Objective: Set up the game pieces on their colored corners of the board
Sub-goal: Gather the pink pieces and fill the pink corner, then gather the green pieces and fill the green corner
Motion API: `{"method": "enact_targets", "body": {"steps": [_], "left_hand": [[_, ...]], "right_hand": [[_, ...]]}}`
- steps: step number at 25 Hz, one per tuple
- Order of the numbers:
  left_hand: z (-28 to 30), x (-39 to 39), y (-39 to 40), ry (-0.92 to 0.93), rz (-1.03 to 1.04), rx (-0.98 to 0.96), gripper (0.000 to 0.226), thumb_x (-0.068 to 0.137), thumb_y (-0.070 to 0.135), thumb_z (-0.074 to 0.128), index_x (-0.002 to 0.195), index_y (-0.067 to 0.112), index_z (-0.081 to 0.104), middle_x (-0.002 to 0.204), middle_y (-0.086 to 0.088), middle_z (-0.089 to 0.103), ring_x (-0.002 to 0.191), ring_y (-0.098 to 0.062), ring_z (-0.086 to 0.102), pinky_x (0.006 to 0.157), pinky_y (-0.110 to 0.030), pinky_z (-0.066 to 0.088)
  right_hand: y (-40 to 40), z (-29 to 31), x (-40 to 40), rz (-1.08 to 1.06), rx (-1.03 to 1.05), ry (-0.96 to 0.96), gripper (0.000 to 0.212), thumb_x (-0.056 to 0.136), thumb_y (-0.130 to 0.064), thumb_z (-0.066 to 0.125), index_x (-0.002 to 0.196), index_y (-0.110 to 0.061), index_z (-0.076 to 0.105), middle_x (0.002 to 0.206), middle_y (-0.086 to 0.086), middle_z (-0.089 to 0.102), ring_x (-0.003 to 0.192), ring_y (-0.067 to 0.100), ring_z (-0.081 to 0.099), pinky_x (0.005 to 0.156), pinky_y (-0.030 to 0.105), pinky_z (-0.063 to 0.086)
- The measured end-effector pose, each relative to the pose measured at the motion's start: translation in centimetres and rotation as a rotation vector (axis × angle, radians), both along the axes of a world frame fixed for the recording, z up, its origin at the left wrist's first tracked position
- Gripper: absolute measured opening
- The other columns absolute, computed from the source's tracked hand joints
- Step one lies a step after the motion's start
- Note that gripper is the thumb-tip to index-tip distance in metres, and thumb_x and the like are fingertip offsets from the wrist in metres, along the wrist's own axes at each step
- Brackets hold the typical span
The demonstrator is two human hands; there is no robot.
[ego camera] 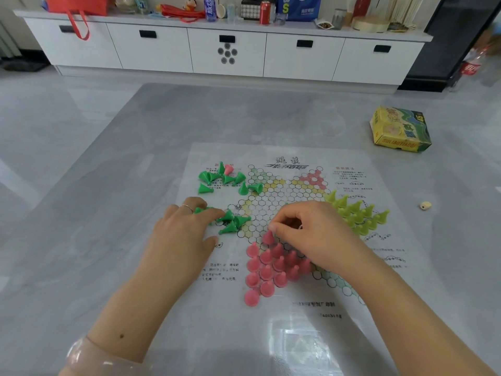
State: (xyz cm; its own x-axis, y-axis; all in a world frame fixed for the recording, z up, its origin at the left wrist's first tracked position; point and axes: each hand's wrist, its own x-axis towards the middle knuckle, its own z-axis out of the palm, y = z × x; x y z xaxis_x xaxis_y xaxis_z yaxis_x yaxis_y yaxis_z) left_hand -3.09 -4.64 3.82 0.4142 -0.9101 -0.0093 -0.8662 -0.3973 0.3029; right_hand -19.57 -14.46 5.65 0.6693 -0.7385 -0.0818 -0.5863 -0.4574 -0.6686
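A paper star-shaped game board (273, 210) lies flat on the grey table. Several pink cone pieces (267, 270) stand upright on its near corner. My right hand (306, 232) pinches the top pink piece (268, 236) at that group's tip. Several yellow-green pieces (355, 213) stand on the right corner. My left hand (184, 234) rests on the left side, fingers touching a small heap of toppled green pieces (233, 221). More green pieces (221, 179), with one pink piece (229, 169) among them, lie scattered at the board's far left.
A yellow and green cardboard box (400, 130) sits on the table at the far right. A small beige die (425, 205) lies right of the board. A white cabinet (225, 50) with bottles and bags on top stands behind the table.
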Motion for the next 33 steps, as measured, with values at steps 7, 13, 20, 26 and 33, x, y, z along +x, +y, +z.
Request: {"method": "enact_targets", "body": {"steps": [7, 13, 20, 26, 33], "left_hand": [[-0.5, 0.6, 0.0, 0.086, 0.039, -0.035, 0.031, 0.088, 0.011, 0.052, 0.116, 0.021, 0.057, 0.136, 0.001, 0.037, 0.106, -0.022, 0.053, 0.083, -0.021, 0.033], [-0.8, 1.1, 0.2, 0.098, 0.065, -0.079, 0.029, 0.086, 0.006, 0.051, 0.112, 0.017, 0.059, 0.132, 0.001, 0.039, 0.097, -0.023, 0.055, 0.075, -0.02, 0.029], [-0.8, 1.0, 0.3, 0.086, 0.074, -0.08, 0.038, 0.085, 0.002, 0.048, 0.116, 0.022, 0.055, 0.132, 0.004, 0.04, 0.097, -0.021, 0.055, 0.079, -0.031, 0.044], [-0.8, 1.0, 0.3, 0.085, 0.077, -0.082, 0.044, 0.084, -0.003, 0.044, 0.117, 0.023, 0.055, 0.134, 0.005, 0.038, 0.095, -0.019, 0.052, 0.076, -0.027, 0.04], [0.3, 0.9, 0.0, 0.156, 0.117, -0.236, 0.047, 0.084, -0.01, 0.04, 0.118, 0.016, 0.058, 0.13, 0.0, 0.049, 0.09, -0.022, 0.05, 0.074, -0.021, 0.033]], "right_hand": [[0.1, -0.4, 0.3, 0.016, 0.02, 0.04, 0.014, 0.083, -0.024, 0.06, 0.072, -0.025, 0.069, 0.064, -0.012, 0.064, 0.055, -0.001, 0.058, 0.055, 0.013, 0.044], [0.2, -0.5, 0.2, 0.025, 0.042, 0.046, 0.012, 0.083, -0.024, 0.06, 0.078, -0.021, 0.071, 0.074, -0.005, 0.07, 0.061, 0.005, 0.061, 0.06, 0.021, 0.05], [0.1, -0.7, 0.1, 0.041, 0.034, 0.04, 0.012, 0.083, -0.025, 0.061, 0.076, -0.022, 0.07, 0.07, -0.005, 0.07, 0.059, 0.011, 0.066, 0.054, 0.016, 0.05], [0.1, -0.4, -0.1, 0.072, 0.04, 0.021, 0.014, 0.085, -0.027, 0.058, 0.078, -0.025, 0.069, 0.072, -0.007, 0.07, 0.061, 0.007, 0.065, 0.057, 0.017, 0.05], [0.1, 1.1, -1.1, -0.023, -0.062, -0.057, 0.016, 0.088, -0.026, 0.054, 0.087, -0.027, 0.07, 0.081, -0.012, 0.069, 0.077, -0.001, 0.058, 0.069, 0.009, 0.043]]}}
